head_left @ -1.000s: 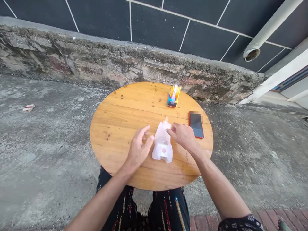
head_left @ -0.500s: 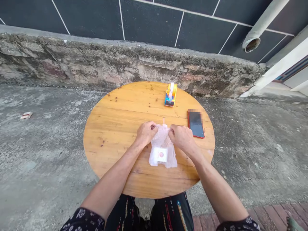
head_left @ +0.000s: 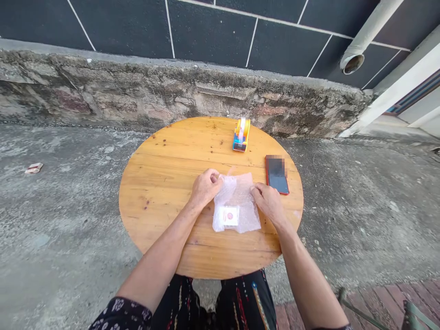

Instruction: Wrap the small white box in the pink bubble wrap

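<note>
Left hand (head_left: 205,188): forearm angled inward, grip pinching wrap (head_left: 245,201) at its far left corner. Right hand (head_left: 270,201): forearm angled inward, grip pinching its right edge. Wrap lies on table (head_left: 158,206), right of centre.

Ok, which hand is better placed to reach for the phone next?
Probably the right hand: it is at the right edge of the bubble wrap, near the phone; the left hand is at the wrap's left, farther away.

The bubble wrap (head_left: 244,198) is pinkish, the box (head_left: 230,216) (red-marked) white.
</note>
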